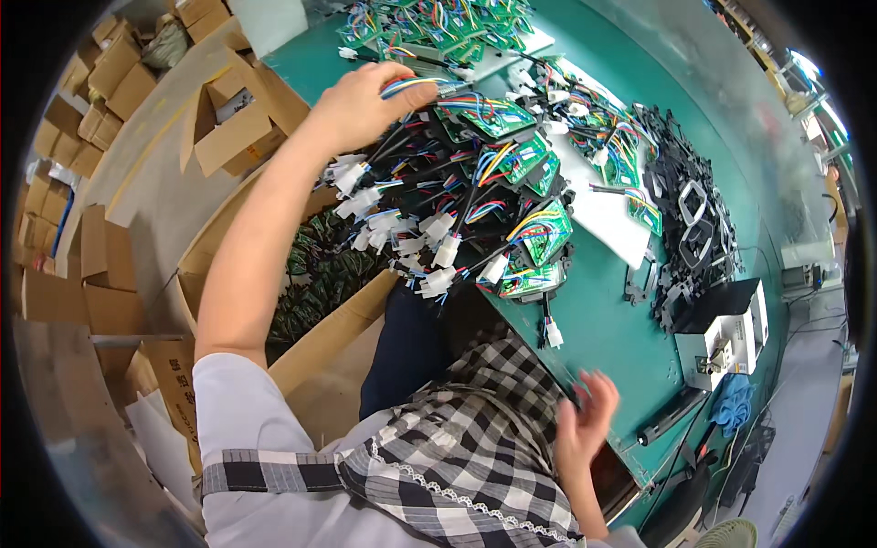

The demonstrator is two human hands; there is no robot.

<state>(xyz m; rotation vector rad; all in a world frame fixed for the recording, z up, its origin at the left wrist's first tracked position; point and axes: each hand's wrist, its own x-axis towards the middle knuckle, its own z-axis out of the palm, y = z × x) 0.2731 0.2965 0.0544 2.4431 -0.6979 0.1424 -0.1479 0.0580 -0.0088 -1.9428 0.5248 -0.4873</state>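
Note:
At the far left of the table, my left hand (373,105) closes around a bundle of coloured wires (413,89) beside a green circuit board (493,116). Below it lies a heap of similar boards on black plastic parts, with white connectors (376,228) hanging over the table's left edge. My right hand (585,418) is at the near table edge. Its fingers are slightly curled and apart, and I see nothing in them.
A carton of dark packed pieces (324,265) stands below the table's left side. Black plastic frames (696,205) pile up at the right, near a small white box (731,342), a black cylindrical tool (671,416) and a blue cloth (733,404). More boards (448,23) lie at the back.

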